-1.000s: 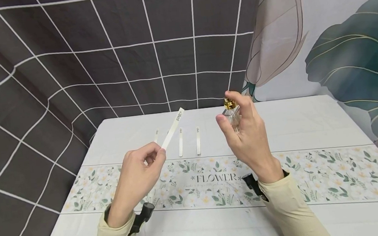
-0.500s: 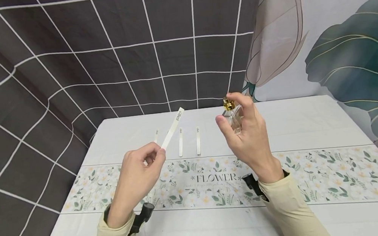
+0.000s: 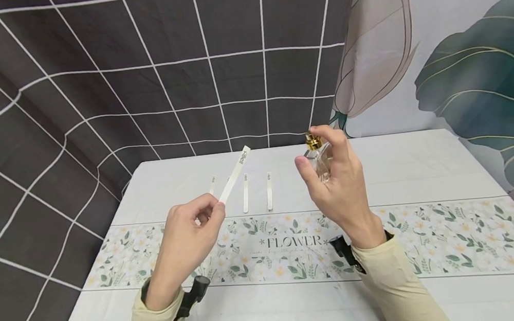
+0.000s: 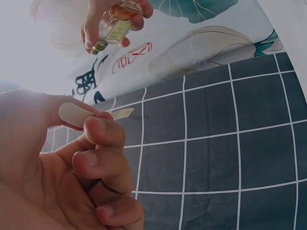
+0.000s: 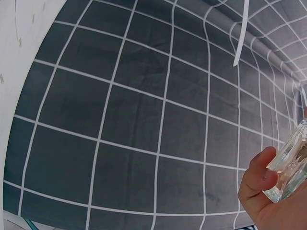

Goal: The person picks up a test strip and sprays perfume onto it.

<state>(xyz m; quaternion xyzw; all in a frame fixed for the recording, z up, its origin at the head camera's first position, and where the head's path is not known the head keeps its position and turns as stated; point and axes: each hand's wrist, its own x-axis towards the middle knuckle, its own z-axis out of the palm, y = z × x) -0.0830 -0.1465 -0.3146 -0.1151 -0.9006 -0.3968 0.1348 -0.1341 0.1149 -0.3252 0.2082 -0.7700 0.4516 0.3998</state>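
Head view: barely any change in the last 0.5 s. Left hand (image 3: 186, 245) has the strip (image 3: 234, 177) pinched in the same spot, angled up over the surface (image 3: 401, 167). Right hand (image 3: 343, 193) has drifted a touch right with the bottle (image 3: 321, 164), index finger up at the nozzle (image 3: 313, 141).

Left wrist: thumb and fingers pinch the strip, bottle well apart.

Right wrist: fingers grip the bottle, partly cropped.

My read: strip-and-bottle work's basically holding steady, 1 per hand.
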